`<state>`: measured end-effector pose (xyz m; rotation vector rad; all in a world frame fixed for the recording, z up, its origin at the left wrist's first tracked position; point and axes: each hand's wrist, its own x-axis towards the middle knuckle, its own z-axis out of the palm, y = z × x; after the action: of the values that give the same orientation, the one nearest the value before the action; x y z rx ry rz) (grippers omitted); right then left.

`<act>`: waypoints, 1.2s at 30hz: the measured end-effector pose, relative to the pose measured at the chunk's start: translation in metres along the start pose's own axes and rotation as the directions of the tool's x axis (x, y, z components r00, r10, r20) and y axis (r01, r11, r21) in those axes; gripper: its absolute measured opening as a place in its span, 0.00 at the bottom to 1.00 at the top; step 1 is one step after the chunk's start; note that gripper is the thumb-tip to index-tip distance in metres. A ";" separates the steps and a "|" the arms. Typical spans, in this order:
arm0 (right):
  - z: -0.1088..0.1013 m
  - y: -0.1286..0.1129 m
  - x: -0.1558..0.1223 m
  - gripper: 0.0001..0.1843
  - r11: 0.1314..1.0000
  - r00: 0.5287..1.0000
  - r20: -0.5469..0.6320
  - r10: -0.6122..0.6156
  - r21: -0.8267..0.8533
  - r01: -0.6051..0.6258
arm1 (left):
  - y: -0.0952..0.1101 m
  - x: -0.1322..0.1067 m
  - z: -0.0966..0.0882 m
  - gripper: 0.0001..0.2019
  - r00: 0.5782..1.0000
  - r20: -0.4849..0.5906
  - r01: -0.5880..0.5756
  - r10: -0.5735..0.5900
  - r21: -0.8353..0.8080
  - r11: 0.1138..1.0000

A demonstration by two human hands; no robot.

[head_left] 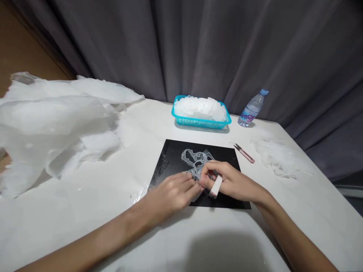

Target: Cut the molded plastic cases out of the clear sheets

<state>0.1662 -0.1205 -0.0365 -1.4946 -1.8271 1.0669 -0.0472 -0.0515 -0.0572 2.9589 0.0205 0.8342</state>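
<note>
A sheer white fabric piece (197, 156) with looping outlines lies over the black mat (227, 202). My left hand (177, 190) is closed at its lower edge, fingers pressed together on the sheer material. Close against it, my right hand (227, 179) has thumb and forefinger pinched near the same edge. A white flat-handled tool (217, 185) is tucked in the right hand, its end sticking out toward me. Its working tip, if any, is hidden by the fingers.
Beyond the mat stands a turquoise basket (202, 122) full of white pieces. To its right is a water bottle (252, 109). Pink-handled thread snips (245, 153) lie near sheer scraps (279, 156). A large heap of white sheer fabric (62, 121) covers the left side.
</note>
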 end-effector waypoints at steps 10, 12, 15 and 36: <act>0.006 0.024 0.016 0.05 0.967 0.880 -0.470 -0.069 -0.247 -0.057 | 0.006 -0.012 0.008 0.05 0.988 -0.123 0.086 -0.091 -0.042 0.995; 0.002 0.022 0.008 0.08 0.995 0.900 -0.434 -0.037 -0.095 -0.005 | -0.005 -0.015 0.007 0.03 0.973 -0.127 0.175 -0.190 -0.124 0.977; -0.001 0.020 -0.005 0.10 0.996 0.945 -0.313 -0.089 -0.026 0.086 | -0.012 -0.018 0.006 0.00 0.962 -0.136 0.208 -0.236 -0.193 0.959; 0.010 0.024 -0.009 0.05 0.979 0.961 -0.193 -0.197 -0.099 0.180 | -0.006 -0.012 0.002 0.07 0.878 0.084 0.457 -0.471 -0.444 0.771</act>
<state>0.1736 -0.1302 -0.0612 -1.3858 -1.8431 0.7308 -0.0562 -0.0464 -0.0659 2.3409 0.4759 0.6928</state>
